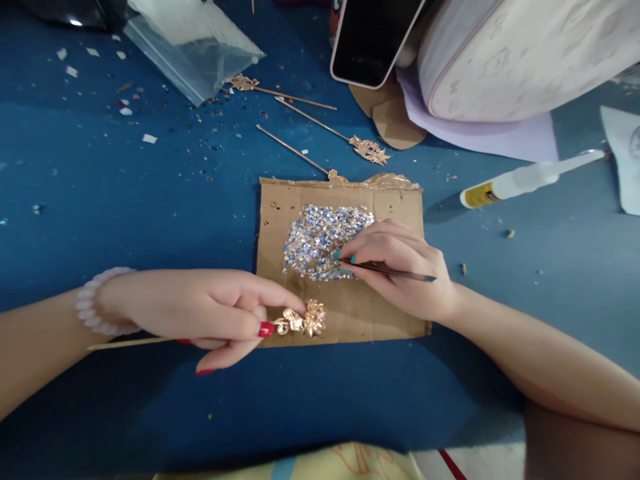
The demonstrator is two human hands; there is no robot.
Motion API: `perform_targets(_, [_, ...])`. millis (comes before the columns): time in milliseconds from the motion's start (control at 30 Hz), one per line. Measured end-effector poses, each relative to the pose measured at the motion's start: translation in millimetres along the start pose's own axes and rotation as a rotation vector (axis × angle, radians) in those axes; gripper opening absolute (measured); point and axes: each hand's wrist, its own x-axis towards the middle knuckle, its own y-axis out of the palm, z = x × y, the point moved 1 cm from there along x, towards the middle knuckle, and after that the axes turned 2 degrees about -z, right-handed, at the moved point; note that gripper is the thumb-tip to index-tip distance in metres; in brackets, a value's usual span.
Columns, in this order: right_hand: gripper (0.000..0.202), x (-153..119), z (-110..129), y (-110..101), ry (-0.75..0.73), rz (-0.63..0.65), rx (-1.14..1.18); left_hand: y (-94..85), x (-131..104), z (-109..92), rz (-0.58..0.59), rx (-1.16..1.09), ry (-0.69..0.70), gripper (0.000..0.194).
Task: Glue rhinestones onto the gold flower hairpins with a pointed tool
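Note:
My left hand [215, 310] grips a gold flower hairpin [315, 317] near its ornament, over the lower left part of a piece of cardboard [345, 317]. The pin's thin stick runs back under the hand to the left. Dark tweezers [395, 270] are pinched in my right hand [405, 270]. Their tip is hidden behind the fingers, at the right side of a pile of shiny small rhinestones [320, 237] on the cardboard. Whether the tweezers hold a stone cannot be seen.
More gold hairpins [369, 150] lie beyond the cardboard. A plastic bag [200, 53] is at the upper left. A phone [375, 40] leans beside a pale bag [530, 60]. A glue bottle [525, 181] stands at the right. Small bits litter the blue table [125, 200].

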Motion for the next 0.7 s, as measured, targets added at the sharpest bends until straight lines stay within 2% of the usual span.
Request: perform_targets(700, [0.015, 0.7, 2.1, -1.1, 0.049, 0.001, 0.017, -1.8, -0.3, -0.8, 0.023, 0.054, -0.026, 0.063])
